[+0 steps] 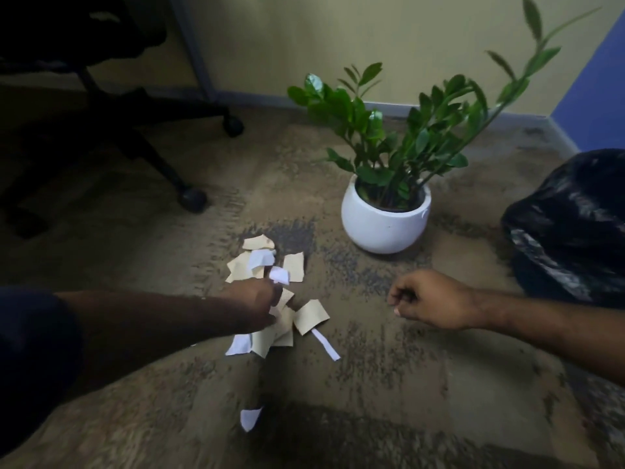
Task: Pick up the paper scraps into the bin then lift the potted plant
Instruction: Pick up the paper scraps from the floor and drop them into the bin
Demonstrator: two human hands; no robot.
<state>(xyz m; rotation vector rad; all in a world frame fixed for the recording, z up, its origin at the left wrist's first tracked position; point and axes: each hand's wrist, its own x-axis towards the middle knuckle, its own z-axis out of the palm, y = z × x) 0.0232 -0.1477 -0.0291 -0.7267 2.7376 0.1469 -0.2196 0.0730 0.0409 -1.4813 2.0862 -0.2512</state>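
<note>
1. Head view, paper scraps [280, 299]: tan and white pieces heaped on the carpet [406, 384] at centre, one stray white piece [249, 418] nearer you. Featherlight and limp; pinch several at an edge.
2. Head view, left hand [255, 304]: down on the heap, apparently gripping scraps, though shadow hides the fingers.
3. Head view, right hand [427, 301]: loosely fisted, holding nothing, hovering right of the heap.
4. Head view, bin [571, 228]: black-bagged, far right.
5. Head view, potted plant [385, 216]: beyond the heap. Smooth white pot, likely heavy and slippery; cup its belly with both palms, not the stems.
</note>
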